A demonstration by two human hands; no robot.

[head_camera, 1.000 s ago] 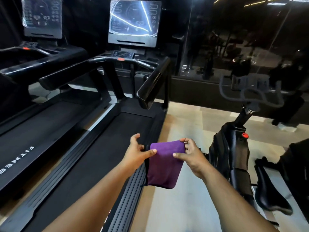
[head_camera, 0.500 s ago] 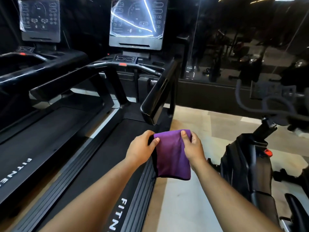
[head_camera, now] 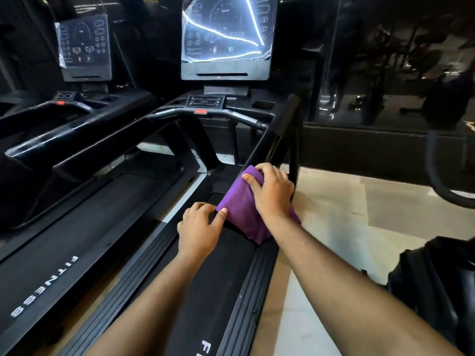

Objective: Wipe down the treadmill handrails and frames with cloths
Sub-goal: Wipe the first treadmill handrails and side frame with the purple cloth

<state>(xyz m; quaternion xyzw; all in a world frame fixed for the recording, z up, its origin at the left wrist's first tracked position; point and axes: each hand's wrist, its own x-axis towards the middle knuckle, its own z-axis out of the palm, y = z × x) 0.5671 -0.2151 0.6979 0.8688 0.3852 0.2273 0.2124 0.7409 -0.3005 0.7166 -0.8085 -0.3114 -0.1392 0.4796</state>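
1. Up close, we saw a purple cloth (head_camera: 241,209) draped over the near end of the right handrail (head_camera: 272,142) of the treadmill (head_camera: 218,291) in front of us.
2. Our right hand (head_camera: 272,191) lay flat on top of the cloth, fingers curled over its upper edge, its grip closed on the fabric and pressing it to the rail.
3. Our left hand (head_camera: 200,227) sat just beside the cloth's lower left corner, thumb tip touching the fabric; whether its grip actually pinched the cloth we could not tell.
4. White letters "F" and part of another showed on the treadmill's side rail at the bottom edge, cut off by the frame.
5. On the neighbouring treadmill (head_camera: 51,253) to the left, the word "FITNESS" ran along the deck in white capitals.
6. Both consoles, the near console (head_camera: 226,37) and the far console (head_camera: 83,47), were covered in shiny plastic film; their printed symbols were too small to read.
7. A red button (head_camera: 201,111) sat below the near console.
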